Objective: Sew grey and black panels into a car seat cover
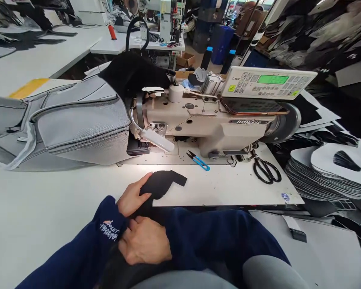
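A curved black fabric piece (pixel 158 184) lies at the front edge of the white table, its narrow strip pointing right. My left hand (pixel 134 198) pinches its left side between thumb and fingers. Below, my right hand (pixel 147 241) is closed with curled fingers near the lower end of the dark material; what it holds is hidden. Behind the piece stands the sewing machine (pixel 210 124). Grey sewn fabric (pixel 84 124) rests left of the machine with a black part (pixel 135 74) draped over its head.
Blue thread snips (pixel 200 162) lie before the machine, and black-handled scissors (pixel 266 170) to the right. Stacked cut pieces (pixel 321 172) stand at the far right. A control panel (pixel 267 83) and a phone (pixel 252 106) sit atop the machine.
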